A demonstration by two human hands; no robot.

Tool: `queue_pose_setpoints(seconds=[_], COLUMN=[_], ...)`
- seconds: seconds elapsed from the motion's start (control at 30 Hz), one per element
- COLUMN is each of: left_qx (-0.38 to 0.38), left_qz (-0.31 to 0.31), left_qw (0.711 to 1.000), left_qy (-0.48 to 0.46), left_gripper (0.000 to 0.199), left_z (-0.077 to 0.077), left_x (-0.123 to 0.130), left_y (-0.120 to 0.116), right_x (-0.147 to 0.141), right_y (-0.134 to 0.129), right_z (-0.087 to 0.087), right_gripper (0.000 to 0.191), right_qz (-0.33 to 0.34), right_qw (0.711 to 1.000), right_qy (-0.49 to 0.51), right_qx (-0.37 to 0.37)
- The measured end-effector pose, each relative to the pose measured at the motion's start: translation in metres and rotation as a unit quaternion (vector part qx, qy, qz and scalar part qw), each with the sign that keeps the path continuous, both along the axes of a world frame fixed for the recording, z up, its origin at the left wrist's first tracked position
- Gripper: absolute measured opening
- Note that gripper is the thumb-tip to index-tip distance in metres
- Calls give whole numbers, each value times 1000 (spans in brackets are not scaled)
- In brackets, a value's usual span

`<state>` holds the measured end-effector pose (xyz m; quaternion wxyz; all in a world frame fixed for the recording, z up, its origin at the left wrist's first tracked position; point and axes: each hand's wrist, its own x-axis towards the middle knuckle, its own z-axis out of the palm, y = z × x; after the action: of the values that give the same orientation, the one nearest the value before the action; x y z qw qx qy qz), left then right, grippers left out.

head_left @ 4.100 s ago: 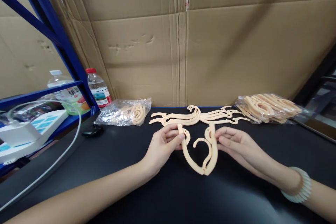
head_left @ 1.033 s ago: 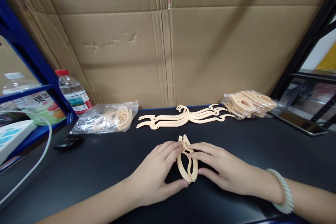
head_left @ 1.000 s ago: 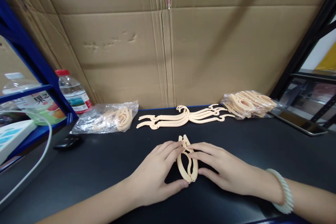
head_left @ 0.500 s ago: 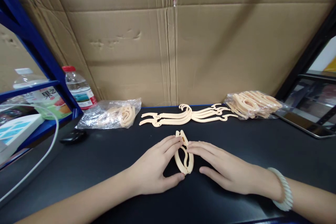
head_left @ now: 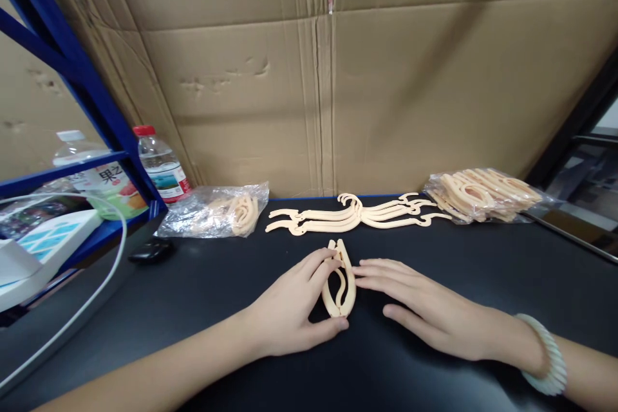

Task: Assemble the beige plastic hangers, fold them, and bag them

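A folded cream plastic travel hanger lies on the black tabletop in front of me, its two arms closed into a pointed oval with the curved hook inside. My left hand grips it, fingertips over its upper part and thumb at its bottom end. My right hand is open, fingers stretched out, the fingertips at the hanger's right edge; whether they touch it I cannot tell. Behind, several unfolded hangers of the same kind lie nested together, hooks bunched in the middle.
Clear plastic bags of folded hangers lie at the back left and back right. A black mouse, a red-capped bottle and a white cable are at the left. A cardboard wall closes off the back.
My right hand has drawn a little to the right, off the top of the hanger. My left thumb has come against the hanger's bottom end. The view has shifted slightly.
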<state>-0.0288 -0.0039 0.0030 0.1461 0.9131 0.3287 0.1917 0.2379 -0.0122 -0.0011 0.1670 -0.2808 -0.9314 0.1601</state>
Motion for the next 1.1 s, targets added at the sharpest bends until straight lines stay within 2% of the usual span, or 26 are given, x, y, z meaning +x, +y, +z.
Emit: queue_pose_setpoints(seconds=[0.1, 0.2, 0.3, 0.37, 0.5, 0.67, 0.73, 0.8, 0.87, 0.97, 1.1], left_qx=[-7, -1, 26, 61, 99, 84, 78, 66, 41, 4, -48], left_qz=[6, 6, 38, 80, 136, 144, 169, 191, 191, 174, 182], left_qw=[1000, 1000, 999, 995, 986, 986, 983, 979, 980, 985, 980], left_qy=[1, -3, -11, -12, -6, -10, 3, 20, 23, -4, -60], left_gripper=[71, 81, 55, 39, 38, 36, 39, 42, 38, 27, 17], left_z=[0, 3, 7, 7, 0, -1, 1, 2, 1, 1, 3], left_x=[-1, -4, -11, -17, -24, -14, -7, 1, 7, 16, 22], left_y=[-1, 2, 11, 20, 35, 28, 22, 18, 16, 15, 13], right_x=[10, 35, 67, 84, 93, 65, 45, 26, 10, -2, 0], right_y=[15, 41, 69, 83, 95, 76, 59, 41, 25, 10, 6], right_z=[-2, -3, -6, -9, -15, -12, -7, -1, 4, 10, 11], right_gripper=[41, 33, 26, 25, 26, 24, 23, 29, 39, 43, 44], right_qz=[-53, -136, -209, -226, -205, -200, -178, -128, -68, 4, -4], right_qw=[997, 981, 957, 953, 961, 961, 973, 987, 997, 1000, 995], right_qy=[32, 70, 87, 82, 47, 64, 72, 56, 34, 3, 19], right_qx=[47, 122, 181, 186, 182, 178, 131, 76, 30, -28, -94])
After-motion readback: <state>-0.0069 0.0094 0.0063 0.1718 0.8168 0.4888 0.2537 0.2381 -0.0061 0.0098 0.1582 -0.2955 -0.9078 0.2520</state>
